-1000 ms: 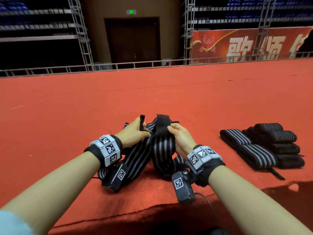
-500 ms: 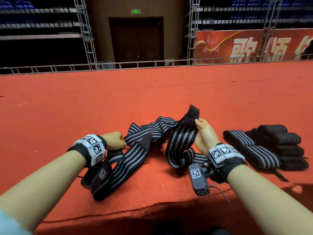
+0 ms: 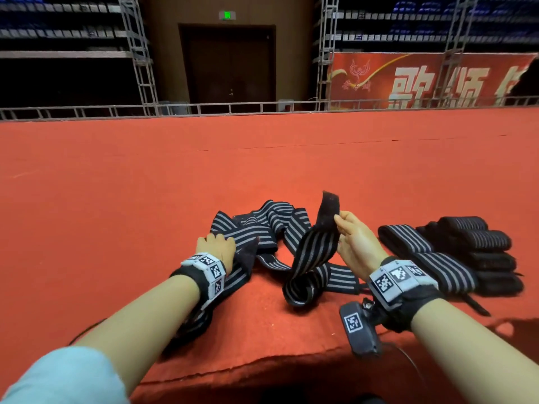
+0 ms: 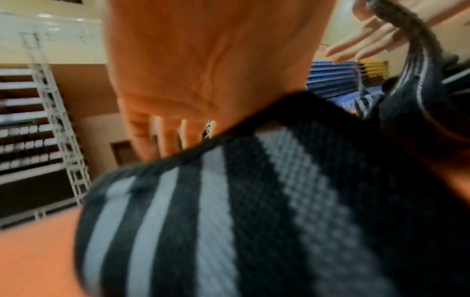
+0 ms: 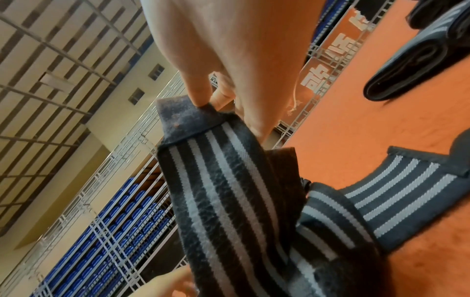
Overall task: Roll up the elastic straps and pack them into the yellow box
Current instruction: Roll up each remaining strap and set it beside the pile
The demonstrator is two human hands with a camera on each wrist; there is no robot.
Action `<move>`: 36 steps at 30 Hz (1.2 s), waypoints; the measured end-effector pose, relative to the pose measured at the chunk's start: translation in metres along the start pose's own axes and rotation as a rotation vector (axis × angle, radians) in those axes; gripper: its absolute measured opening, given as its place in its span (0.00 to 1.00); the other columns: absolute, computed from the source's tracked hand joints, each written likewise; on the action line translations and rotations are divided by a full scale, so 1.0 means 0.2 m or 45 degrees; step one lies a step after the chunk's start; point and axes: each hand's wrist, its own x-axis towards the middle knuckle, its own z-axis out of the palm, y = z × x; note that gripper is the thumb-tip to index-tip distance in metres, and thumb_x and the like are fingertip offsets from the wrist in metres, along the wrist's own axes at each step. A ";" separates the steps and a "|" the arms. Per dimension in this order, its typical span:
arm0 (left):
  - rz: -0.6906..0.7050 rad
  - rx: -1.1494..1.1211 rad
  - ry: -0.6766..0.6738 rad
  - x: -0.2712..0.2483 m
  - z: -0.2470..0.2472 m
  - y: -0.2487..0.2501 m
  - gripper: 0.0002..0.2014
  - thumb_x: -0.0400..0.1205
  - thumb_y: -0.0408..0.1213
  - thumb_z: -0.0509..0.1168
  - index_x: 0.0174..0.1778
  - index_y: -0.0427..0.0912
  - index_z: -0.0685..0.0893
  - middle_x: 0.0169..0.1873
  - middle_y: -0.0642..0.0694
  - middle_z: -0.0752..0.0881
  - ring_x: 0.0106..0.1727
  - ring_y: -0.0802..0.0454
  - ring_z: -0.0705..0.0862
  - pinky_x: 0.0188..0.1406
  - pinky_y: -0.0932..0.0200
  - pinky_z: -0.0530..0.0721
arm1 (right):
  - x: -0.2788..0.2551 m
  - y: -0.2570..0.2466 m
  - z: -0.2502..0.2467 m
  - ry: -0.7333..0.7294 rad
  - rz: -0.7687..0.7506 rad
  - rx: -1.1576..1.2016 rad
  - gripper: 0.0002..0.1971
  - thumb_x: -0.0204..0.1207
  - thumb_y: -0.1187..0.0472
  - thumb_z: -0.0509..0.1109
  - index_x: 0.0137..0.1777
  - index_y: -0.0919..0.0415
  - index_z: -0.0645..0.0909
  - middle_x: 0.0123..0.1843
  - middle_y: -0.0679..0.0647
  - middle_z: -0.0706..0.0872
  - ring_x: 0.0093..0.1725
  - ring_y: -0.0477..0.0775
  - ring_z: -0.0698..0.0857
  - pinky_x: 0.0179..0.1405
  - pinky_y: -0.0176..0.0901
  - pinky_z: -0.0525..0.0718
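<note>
Fingers [image 3: 339,221] of right hand [image 3: 357,243]: pinching black end tab of loose elastic strap [image 3: 315,252], raised higher than before. Left hand [image 3: 217,243]: moved inward, now flat on strap's other end. Red carpet [image 3: 262,164]: open beyond. Rolled straps [image 3: 472,249]: right, apart.
</note>
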 end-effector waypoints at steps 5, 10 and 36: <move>0.022 -0.522 -0.014 0.05 0.05 0.08 0.19 0.78 0.54 0.66 0.55 0.42 0.81 0.56 0.43 0.85 0.57 0.42 0.84 0.51 0.52 0.80 | 0.00 0.07 -0.02 0.038 0.051 -0.002 0.08 0.86 0.67 0.55 0.52 0.66 0.77 0.51 0.64 0.84 0.51 0.59 0.83 0.53 0.50 0.82; -0.048 -0.779 0.174 0.02 0.09 0.10 0.14 0.79 0.50 0.69 0.55 0.46 0.82 0.55 0.48 0.85 0.58 0.44 0.84 0.52 0.54 0.78 | 0.02 0.24 0.08 -0.007 0.181 -0.229 0.09 0.83 0.73 0.58 0.45 0.68 0.78 0.45 0.62 0.84 0.45 0.54 0.83 0.48 0.42 0.81; 0.431 -2.174 -0.527 -0.17 -0.53 -0.10 0.09 0.70 0.29 0.60 0.44 0.31 0.76 0.40 0.36 0.78 0.40 0.44 0.80 0.38 0.57 0.81 | -0.10 0.11 0.29 -0.435 0.229 0.090 0.07 0.80 0.68 0.58 0.50 0.65 0.78 0.42 0.58 0.87 0.42 0.55 0.87 0.41 0.45 0.85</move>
